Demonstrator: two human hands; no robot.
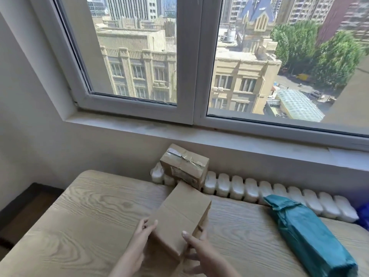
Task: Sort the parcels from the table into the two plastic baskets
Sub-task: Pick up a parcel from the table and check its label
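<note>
Both hands, left (140,234) and right (196,249), clasp the near end of a plain cardboard box (180,215) on the tabletop (83,214). Neither basket is visible. Risk: its far end could knock the taped parcel (184,166) behind if lifted carelessly.

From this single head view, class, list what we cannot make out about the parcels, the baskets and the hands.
- The two baskets: none appears in the head view.
- Plain cardboard box: its underside and near end are covered by the left hand and right hand.
- Taped box: label print is too small to read.
- Teal parcel: its near end is cut off by the bottom edge.
</note>
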